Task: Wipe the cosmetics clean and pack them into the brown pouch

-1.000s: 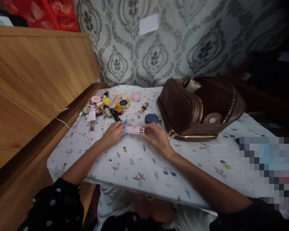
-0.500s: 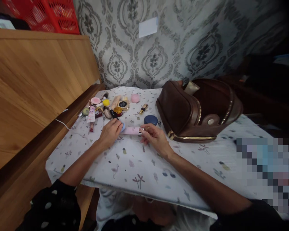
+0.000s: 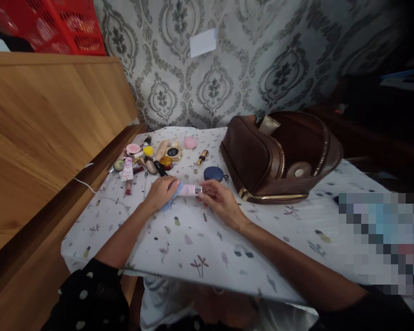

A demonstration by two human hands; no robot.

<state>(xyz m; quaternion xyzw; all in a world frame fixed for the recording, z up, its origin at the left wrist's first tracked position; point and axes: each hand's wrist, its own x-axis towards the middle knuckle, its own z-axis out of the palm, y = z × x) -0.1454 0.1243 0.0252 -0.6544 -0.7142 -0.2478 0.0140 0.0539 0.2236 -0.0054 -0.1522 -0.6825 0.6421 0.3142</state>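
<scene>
A pale pink cosmetic tube (image 3: 188,190) with a silvery cap lies level between my hands, just above or on the tablecloth. My left hand (image 3: 160,192) is closed on a light blue cloth (image 3: 175,193) wrapped around the tube's left end. At the capped end, my right hand (image 3: 222,202) grips with thumb and fingers. Right behind the tube sits a round blue case (image 3: 213,174) with a small dark loop. A black cylindrical item (image 3: 160,168) lies just beyond my left hand.
Several cosmetics, among them a white-and-pink tube (image 3: 127,169), a yellow-lidded item (image 3: 148,151) and a pink round item (image 3: 190,142), crowd the back left. An unzipped brown bag (image 3: 251,158) stands at right. A wooden cabinet (image 3: 55,138) borders the left; a white cable (image 3: 86,185) crosses the cloth.
My left hand has slid over the tube with the blue cloth, and more of the cloth now shows beneath the hand. My right hand has stayed at the capped end, its fingers shifting slightly.
</scene>
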